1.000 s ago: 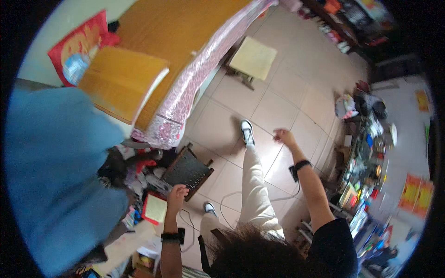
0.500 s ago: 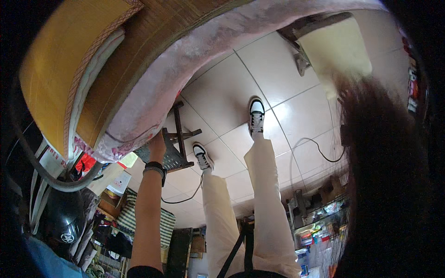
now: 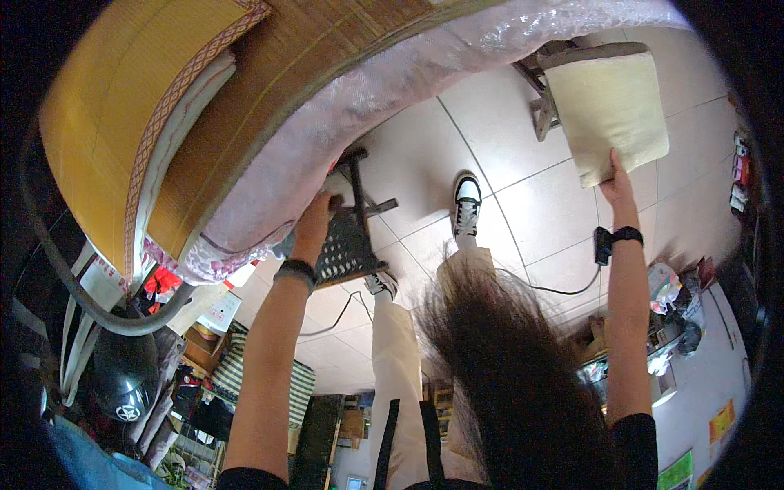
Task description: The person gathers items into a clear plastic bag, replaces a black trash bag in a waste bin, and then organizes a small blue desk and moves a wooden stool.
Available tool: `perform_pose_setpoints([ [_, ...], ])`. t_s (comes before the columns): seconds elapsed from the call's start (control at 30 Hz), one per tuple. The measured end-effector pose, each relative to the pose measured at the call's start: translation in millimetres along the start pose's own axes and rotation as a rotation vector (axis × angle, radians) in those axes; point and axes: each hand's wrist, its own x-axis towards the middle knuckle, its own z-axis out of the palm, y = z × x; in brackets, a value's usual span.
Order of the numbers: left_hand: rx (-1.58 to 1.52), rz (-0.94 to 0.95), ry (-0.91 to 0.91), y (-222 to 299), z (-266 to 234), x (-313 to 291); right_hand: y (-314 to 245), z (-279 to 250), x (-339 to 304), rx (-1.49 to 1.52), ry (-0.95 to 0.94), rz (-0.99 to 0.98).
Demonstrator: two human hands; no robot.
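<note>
My left hand [image 3: 313, 226] grips the edge of a small folding stool [image 3: 341, 253] with a dark woven seat, tilted beside the pink cover of the bed. The bed partly hides the stool, and some of those fingers are out of sight. Over at the right, my right hand [image 3: 618, 186] holds the near edge of a pale yellow seat cushion [image 3: 608, 106]. One finger lies on top of the cushion and the others are hidden beneath it. Wooden legs [image 3: 542, 118] show under the cushion's left side.
The bed [image 3: 269, 147] with a woven mat fills the upper left, with a curved metal rail [image 3: 106, 322] at its end. A thin black cable [image 3: 555, 287] lies on the tiled floor. Long dark hair [image 3: 523, 367] hangs across the lower middle. A black helmet [image 3: 122, 376] stands lower left.
The hair has swung left, uncovering my right arm and its hand on the cushion. My left hand and the woven stool have shifted to the right.
</note>
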Motion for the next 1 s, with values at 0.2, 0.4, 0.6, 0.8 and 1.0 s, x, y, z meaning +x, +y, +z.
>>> perform_pose_setpoints([
  [0.2,0.428,0.179,0.355,88.5,3.2,87.3,69.1,16.3,-10.2,0.127,-0.046,0.028],
  [0.4,0.164,0.316,0.283,196.5,5.1,33.1,91.0,16.4,-27.6,0.040,-0.020,0.009],
  [0.6,0.381,0.190,0.167,170.4,69.3,-26.1,125.5,77.8,-50.3,-0.101,0.059,-0.041],
  [0.8,0.396,0.200,0.211,160.5,83.1,-23.0,139.3,140.9,-94.8,-0.179,0.037,-0.165],
  [1.0,0.401,0.209,0.241,149.7,86.1,-24.9,169.4,145.0,-89.5,-0.139,0.050,-0.162],
])
